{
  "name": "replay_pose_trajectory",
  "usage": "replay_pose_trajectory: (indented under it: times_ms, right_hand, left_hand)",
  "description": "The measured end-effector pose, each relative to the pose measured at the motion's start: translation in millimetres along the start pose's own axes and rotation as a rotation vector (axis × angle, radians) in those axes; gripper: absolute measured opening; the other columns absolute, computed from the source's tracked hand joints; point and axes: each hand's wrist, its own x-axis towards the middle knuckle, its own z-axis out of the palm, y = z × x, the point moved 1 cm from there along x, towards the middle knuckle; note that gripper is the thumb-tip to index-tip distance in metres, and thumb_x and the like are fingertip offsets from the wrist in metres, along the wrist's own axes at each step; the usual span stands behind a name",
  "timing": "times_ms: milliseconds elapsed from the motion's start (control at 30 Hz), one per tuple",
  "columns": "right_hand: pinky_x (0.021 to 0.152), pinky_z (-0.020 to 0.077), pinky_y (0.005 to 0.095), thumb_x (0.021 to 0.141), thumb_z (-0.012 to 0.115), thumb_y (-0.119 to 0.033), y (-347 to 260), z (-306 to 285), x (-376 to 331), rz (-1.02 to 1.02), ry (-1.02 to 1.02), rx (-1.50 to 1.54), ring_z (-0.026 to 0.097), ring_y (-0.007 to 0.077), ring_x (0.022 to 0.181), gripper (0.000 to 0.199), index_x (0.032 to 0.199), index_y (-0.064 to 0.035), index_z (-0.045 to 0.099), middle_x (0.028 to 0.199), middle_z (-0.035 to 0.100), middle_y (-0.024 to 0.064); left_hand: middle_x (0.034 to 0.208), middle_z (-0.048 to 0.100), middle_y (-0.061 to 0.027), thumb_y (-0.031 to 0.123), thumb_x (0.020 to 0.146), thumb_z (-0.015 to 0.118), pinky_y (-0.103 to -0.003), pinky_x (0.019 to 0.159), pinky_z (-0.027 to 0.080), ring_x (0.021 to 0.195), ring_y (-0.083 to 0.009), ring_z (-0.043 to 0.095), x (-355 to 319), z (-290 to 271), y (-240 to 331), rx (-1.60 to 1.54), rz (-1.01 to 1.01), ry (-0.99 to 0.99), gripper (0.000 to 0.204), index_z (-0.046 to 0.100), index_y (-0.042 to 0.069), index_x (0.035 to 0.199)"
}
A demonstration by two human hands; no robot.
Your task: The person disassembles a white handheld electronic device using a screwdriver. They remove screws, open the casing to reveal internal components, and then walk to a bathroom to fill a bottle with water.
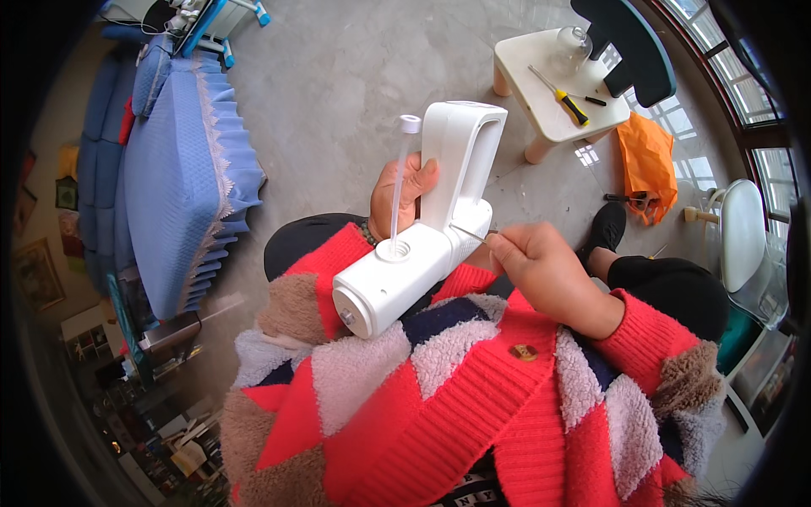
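Note:
Across my lap lies a white handheld sprayer body (397, 283) with a loop handle pointing up and away. My left hand (397, 193) is wrapped round its far left side, thumb against the handle; the other fingers are partly hidden. From a round threaded opening in the body rises a clear tube (397, 186) with a white cap-like end. My right hand (539, 269) pinches a thin metal tool (469, 233). Its tip meets the body near the foot of the handle; whether it sits in a gap I cannot tell.
Ahead on the right, a small chair (515, 63) bears a clear bottle (568, 52), a yellow-black screwdriver (568, 106) and a short black piece (595, 100). Beside it sits an orange bag (649, 169). A white stool (743, 232) stands far right; a blue-covered sofa (173, 186) lines the left.

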Motion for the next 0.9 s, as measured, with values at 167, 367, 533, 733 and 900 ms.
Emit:
replay_pose_trajectory:
  times_ms: [167,367,533,733,900]
  right_hand:
    - [0.055,0.0500,0.0442,0.081,0.061,-0.010,-6,1,-4,-0.366,0.081,-0.519,0.062,0.0368,0.056,0.016,0.072,0.0025,0.059,0.067,0.064,0.0208]
    - [0.048,0.0502,0.0358,0.070,0.062,-0.013,15,-14,8,-0.875,-0.037,-1.147,0.062,0.0226,0.050,0.013,0.073,-0.0022,0.055,0.056,0.059,0.0091]
    - [0.049,0.0483,0.0331,0.075,0.061,-0.015,16,-30,13,-1.061,0.025,-1.212,0.064,0.0220,0.056,0.014,0.070,-0.0036,0.055,0.061,0.061,0.0080]
    - [0.041,0.0307,0.0255,0.094,0.056,-0.014,-1,-16,13,-0.265,0.195,0.225,0.041,0.0124,0.042,0.019,0.101,0.0025,0.064,0.060,0.052,0.0019]
    - [0.039,0.0211,0.0247,0.097,0.052,-0.025,0,-33,8,0.485,-0.334,0.762,0.028,0.0072,0.042,0.030,0.079,-0.0020,0.059,0.053,0.037,-0.0041]
  left_hand:
    - [0.082,0.069,-0.0086,0.034,0.092,0.064,-0.027,0.065,0.052,0.069,-0.0138,0.065,-4,11,-2,-0.002,-0.073,0.135,0.035,0.064,0.000,0.098]
    - [0.092,0.070,-0.0154,0.036,0.095,0.059,-0.033,0.067,0.057,0.075,-0.0200,0.070,4,-6,-22,0.118,-0.406,0.149,0.041,0.061,-0.003,0.108]
    - [0.086,0.069,-0.0140,0.041,0.095,0.057,-0.035,0.072,0.057,0.076,-0.0227,0.069,12,10,-33,-0.179,-0.539,0.159,0.045,0.062,-0.002,0.107]
    - [0.074,0.063,-0.0096,0.042,0.096,0.056,-0.030,0.065,0.051,0.067,-0.0168,0.062,29,5,-1,0.014,-0.119,0.137,0.043,0.061,0.000,0.089]
    - [0.079,0.066,-0.0088,0.041,0.094,0.061,-0.028,0.061,0.051,0.065,-0.0142,0.062,20,13,4,0.103,0.069,0.170,0.040,0.062,0.001,0.091]
